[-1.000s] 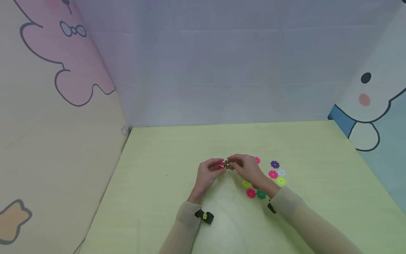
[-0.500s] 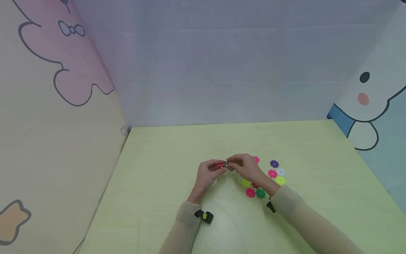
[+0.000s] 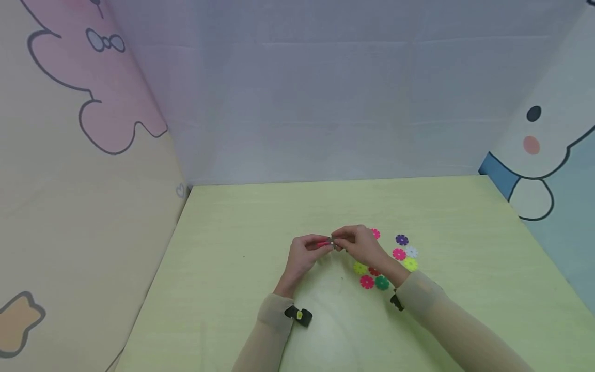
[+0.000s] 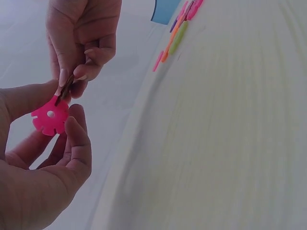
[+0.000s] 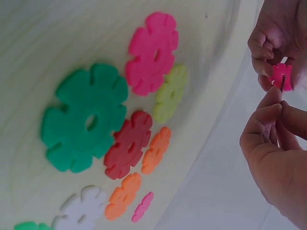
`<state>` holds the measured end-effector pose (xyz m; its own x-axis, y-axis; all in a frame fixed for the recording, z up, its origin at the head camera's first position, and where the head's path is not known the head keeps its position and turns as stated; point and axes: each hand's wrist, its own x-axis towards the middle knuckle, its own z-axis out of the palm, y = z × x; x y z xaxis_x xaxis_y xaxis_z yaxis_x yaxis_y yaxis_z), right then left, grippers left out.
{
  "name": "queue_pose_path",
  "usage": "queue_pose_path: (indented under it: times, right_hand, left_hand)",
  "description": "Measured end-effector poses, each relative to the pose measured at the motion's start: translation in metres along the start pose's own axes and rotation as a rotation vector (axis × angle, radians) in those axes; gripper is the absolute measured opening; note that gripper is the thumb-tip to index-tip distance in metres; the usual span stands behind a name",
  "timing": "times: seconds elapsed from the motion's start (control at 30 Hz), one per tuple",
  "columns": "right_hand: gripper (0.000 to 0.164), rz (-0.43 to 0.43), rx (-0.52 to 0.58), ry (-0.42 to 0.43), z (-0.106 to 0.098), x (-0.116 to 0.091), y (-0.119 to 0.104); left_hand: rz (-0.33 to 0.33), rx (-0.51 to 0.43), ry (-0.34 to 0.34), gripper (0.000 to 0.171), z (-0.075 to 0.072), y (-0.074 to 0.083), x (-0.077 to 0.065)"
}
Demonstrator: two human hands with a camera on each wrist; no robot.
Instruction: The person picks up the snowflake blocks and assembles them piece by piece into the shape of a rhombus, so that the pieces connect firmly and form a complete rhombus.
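Note:
Over the middle of the table, my left hand (image 3: 299,258) pinches a pink flower-shaped interlocking disc (image 4: 50,119) between thumb and fingers. A dark brown disc (image 4: 65,91) is pinched in my right hand (image 3: 364,248). In the left wrist view the brown one stands nearly edge-on, its rim meeting the slotted edge of the pink one at a steep angle. Both hands are close together, fingertips almost touching. The right wrist view shows the pink disc with a dark edge at its slot; fingers hide most of the brown disc.
On the table (image 3: 223,289), to the right and partly under my right forearm, loose discs lie flat: green (image 5: 86,117), dark red (image 5: 128,145), yellow (image 3: 360,268), purple (image 3: 402,239), white (image 3: 411,252) and several others. A pale curtain (image 3: 297,103) hangs behind the table.
The brown disc has turned from nearly face-on to more edge-on in the head view, and it sits slightly nearer the left hand. Both arms have hardly moved.

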<state>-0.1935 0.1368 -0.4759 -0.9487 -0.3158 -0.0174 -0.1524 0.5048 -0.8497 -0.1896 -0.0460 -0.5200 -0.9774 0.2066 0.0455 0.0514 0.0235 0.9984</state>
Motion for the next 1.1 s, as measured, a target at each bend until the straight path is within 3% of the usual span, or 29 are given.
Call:
queue_pose_path:
  times: [0.23,0.33,0.57,0.73,0.97,1.1]
  right_hand:
    - [0.020,-0.009,-0.033,0.003,0.000,0.000,-0.001]
    - [0.019,-0.015,-0.035,-0.004,0.001,-0.001,-0.002]
    - [0.020,-0.024,-0.032,-0.029,0.002,-0.002,-0.001]
    - [0.020,-0.020,-0.046,-0.034,-0.002,-0.002,0.001]
    - [0.021,-0.045,-0.194,0.016,-0.027,0.001,0.012]
    - [0.023,-0.013,-0.313,0.017,-0.044,0.006,0.026]
  left_hand:
    - [-0.066,0.025,0.044,0.033,0.000,0.000,0.003]
    - [-0.098,0.023,0.055,0.030,-0.001,0.001,0.003]
    - [-0.182,-0.057,0.015,0.021,-0.003,0.001,0.001]
    - [-0.202,-0.089,0.000,0.022,-0.006,0.000,0.003]
    - [-0.223,-0.098,0.010,0.021,-0.009,0.000,0.003]
    - [-0.216,-0.100,0.012,0.020,-0.010,0.000,0.003]
